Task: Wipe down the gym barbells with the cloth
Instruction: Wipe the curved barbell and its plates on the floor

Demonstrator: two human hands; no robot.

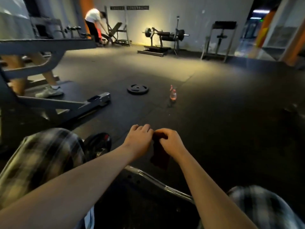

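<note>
A dark red cloth [159, 156] hangs between my two hands above the black floor. My left hand [139, 139] pinches its top edge from the left, fingers curled. My right hand [171, 142] grips the same top edge from the right. Below my forearms a chrome curl barbell [153, 177] lies on the floor, running from a black weight plate [97, 144] by my left knee toward my right knee. The bar's right end is hidden behind my right arm and knee.
A spray bottle [173, 95] with pink liquid stands on the floor ahead. A loose black plate [138, 88] lies left of it. A grey machine frame [66, 104] and a person's legs [49, 83] are at the left. Another person [94, 23] bends over benches at the back.
</note>
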